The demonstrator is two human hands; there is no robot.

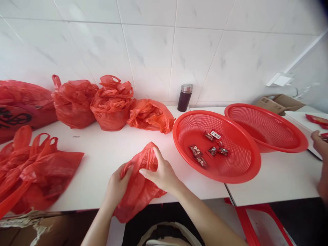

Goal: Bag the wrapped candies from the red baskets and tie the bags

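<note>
Red plastic bag: up front and closest, this crinkled bag (139, 186) is held at the near edge of the tabletop (97, 150), its lower end hanging over the edge.
Left hand: on the bag's left side we have the left hand (119, 184), thumb and fingers clamped on the plastic.
Right hand: over at the opening, the right hand (165, 172) has thumb and forefinger spread apart, touching the film.
Front basket: just right of the hands sits a round red basket (246, 169), small wrapped packets (212, 151) scattered inside.
Second basket: right behind it, another red basket (296, 138), its near-left side tucked behind the first.
Back row: filled red bags (111, 109) line up along the wall (148, 51), with a knotted bag (48, 174) nearer on the left.
Flask: dark, silver-capped, the flask (184, 99) stands upright behind the front basket.
Far right: an open cardboard box (278, 104) by the wall, and another person's hand (320, 145) at the frame edge.
</note>
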